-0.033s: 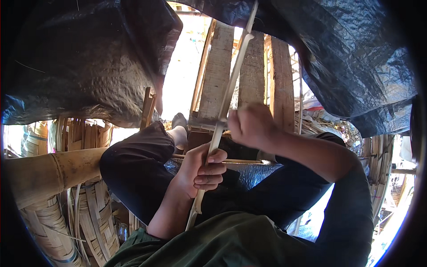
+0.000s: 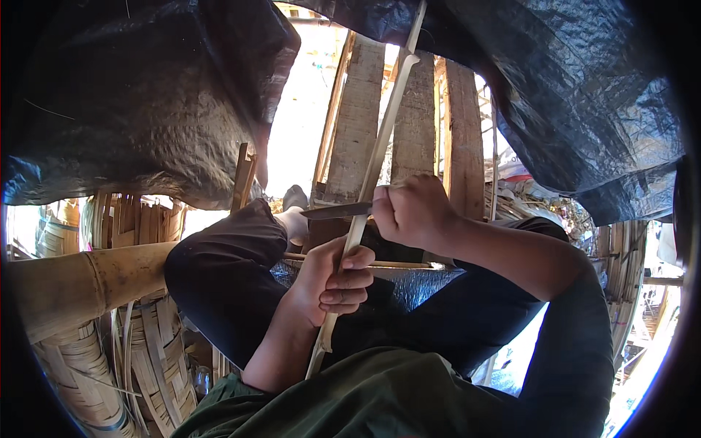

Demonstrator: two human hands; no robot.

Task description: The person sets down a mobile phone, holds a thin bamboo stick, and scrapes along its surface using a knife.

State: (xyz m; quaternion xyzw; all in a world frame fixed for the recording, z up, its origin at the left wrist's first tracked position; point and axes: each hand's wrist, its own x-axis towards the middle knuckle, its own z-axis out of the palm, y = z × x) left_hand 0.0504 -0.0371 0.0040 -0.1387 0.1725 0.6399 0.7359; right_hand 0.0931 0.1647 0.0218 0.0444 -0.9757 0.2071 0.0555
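Note:
A long pale bamboo strip (image 2: 385, 139) with raised nodes runs from my lap up and away, leaning slightly right. My left hand (image 2: 334, 285) is closed around its lower part, the fingers wrapped over it. Just above, my right hand (image 2: 415, 210) is closed in a fist on a knife, its handle hidden in the fingers. The dark knife blade (image 2: 332, 212) points left and crosses the strip, apparently against it. Below my left hand the strip's lower end (image 2: 319, 354) rests near my shirt.
Wooden planks (image 2: 358, 117) stand beyond my hands. Dark plastic sheets (image 2: 584, 95) hang at both upper sides. A thick bamboo pole (image 2: 95, 285) lies at my left, with woven bamboo (image 2: 157, 343) below it. My bent legs (image 2: 226, 277) frame the work.
My right hand was blurred by motion and has shifted slightly nearer to me; the knife blade now shows sharply across the strip. My left hand and the strip have barely moved.

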